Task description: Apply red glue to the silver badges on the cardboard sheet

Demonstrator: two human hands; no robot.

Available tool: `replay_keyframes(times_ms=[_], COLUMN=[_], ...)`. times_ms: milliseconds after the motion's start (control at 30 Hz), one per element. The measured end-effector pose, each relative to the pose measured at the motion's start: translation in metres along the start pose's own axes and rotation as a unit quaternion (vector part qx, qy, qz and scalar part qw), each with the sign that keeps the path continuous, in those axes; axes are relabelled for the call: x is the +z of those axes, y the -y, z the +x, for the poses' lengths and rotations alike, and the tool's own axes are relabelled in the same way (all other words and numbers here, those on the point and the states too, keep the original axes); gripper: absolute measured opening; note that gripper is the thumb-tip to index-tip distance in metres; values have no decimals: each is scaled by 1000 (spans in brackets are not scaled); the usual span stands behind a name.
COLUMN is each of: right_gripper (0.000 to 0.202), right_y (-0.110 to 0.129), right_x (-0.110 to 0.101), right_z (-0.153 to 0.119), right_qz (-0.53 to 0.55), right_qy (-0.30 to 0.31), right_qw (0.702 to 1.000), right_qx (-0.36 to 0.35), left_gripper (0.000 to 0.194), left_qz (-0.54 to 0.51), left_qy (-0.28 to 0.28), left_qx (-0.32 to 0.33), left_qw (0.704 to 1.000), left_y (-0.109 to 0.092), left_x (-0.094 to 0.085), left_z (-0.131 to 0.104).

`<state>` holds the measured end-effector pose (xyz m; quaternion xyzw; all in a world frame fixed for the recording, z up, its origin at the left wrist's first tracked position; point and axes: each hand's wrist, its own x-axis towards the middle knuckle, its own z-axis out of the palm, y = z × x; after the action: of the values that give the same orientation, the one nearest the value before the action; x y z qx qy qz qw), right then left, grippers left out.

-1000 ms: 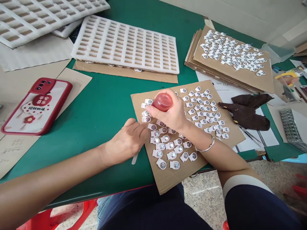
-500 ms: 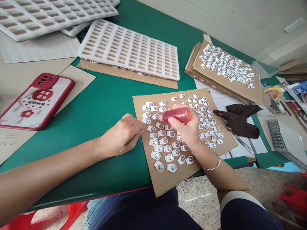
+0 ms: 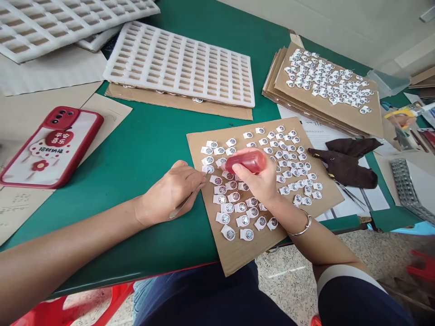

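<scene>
A brown cardboard sheet (image 3: 238, 260) lies on the green table, covered with rows of small white pieces bearing round metallic parts. My left hand (image 3: 175, 190) is closed on thin metal tweezers (image 3: 181, 206), their tip at a white piece (image 3: 208, 170) near the sheet's left edge. My right hand (image 3: 260, 179) is wrapped round a red squeeze bottle (image 3: 247, 162). The bottle lies nearly level above the sheet, its nozzle pointing left, close to the tweezers' tip. Whether the nozzle touches a piece cannot be seen clearly.
White foam grids (image 3: 183, 63) lie at the back left. A red-cased phone (image 3: 50, 147) is at the left. Stacked cardboard sheets (image 3: 282, 88) with more pieces stand at the back right. Dark brown cloth items (image 3: 353, 170) rest on papers beside the sheet.
The bottle in my right hand has shifted slightly left, towards the tweezers' tip. My left hand stays almost in place. The whole view has turned a little.
</scene>
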<state>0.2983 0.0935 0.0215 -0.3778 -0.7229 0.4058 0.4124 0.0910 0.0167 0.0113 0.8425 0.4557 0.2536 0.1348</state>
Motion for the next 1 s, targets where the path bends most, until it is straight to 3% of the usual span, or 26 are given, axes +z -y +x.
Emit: replay_keyframes(times_ms=[667, 1000], right_gripper=[26, 31], right_y=[-7, -4], right_x=[2, 2], right_z=[-1, -3], right_qz=[-23, -64], right_qy=[16, 37], right_qw=[1000, 995], right_qx=[10, -65], left_gripper=[11, 11], left_qz=[15, 14], left_qy=[9, 10], left_qx=[-1, 1], left_qw=[1000, 1000], left_y=[-1, -1], left_x=[0, 0], left_z=[0, 0])
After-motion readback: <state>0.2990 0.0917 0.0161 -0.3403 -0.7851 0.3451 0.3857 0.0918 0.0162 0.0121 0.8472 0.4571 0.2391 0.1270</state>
